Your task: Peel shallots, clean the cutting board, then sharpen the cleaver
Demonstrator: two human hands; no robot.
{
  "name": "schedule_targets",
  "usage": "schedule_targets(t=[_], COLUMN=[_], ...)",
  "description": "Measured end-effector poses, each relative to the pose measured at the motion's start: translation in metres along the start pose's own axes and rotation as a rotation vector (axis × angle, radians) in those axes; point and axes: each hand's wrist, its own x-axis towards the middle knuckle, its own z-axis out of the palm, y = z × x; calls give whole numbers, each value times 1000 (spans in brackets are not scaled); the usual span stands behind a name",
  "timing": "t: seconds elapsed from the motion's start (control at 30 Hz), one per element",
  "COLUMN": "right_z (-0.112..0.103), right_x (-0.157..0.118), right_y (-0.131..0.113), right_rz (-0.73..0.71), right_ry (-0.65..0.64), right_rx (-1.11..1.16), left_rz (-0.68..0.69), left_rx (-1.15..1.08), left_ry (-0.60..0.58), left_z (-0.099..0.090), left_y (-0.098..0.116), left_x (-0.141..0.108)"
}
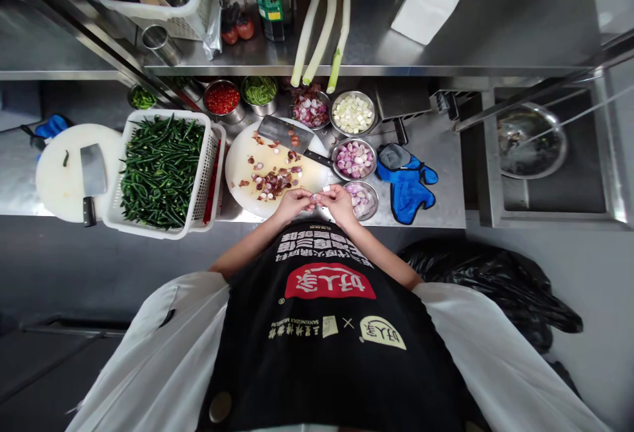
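Observation:
My left hand [296, 205] and my right hand [339, 203] meet just in front of my apron, at the near edge of the round cutting board [238, 184]. Their fingertips pinch a small purple-white shallot [314, 199] between them. Trimmed ends and skins of shallot [275, 183] are scattered over the board. A cleaver [284, 133] lies across its far side, its dark handle resting toward a steel bowl of peeled shallots [353, 158]. Beside my right hand stands another bowl with pale shallots [363, 201], partly hidden by that hand. Something small and white shows on a right finger.
A white basket of green chillies [161, 171] stands left, beyond it a second board [54, 174] with a cleaver [93, 169]. Several steel bowls line the back, one with chopped red chilli [222, 99]. Blue gloves [409, 187] lie right, before a sink [555, 201]. Leek stalks [317, 22] overhang the shelf.

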Motion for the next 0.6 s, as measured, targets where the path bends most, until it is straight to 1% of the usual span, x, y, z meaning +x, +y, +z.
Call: schedule_targets(t=[0.13,0.37,0.47,0.6], right_z=[0,0,2,4], right_x=[-1,-5,-6,-6], right_y=[-1,-4,-4,-2], right_rz=[5,-4,-9,-1], right_ry=[-4,-10,-14,-17], right_rx=[-1,23,23,4], left_rz=[-10,1,22,62], left_rx=[8,-5,18,100], left_ry=[-4,-52,-27,58], left_z=[0,-1,2,7], left_y=[5,12,13,11], left_x=[-2,-6,-5,-4])
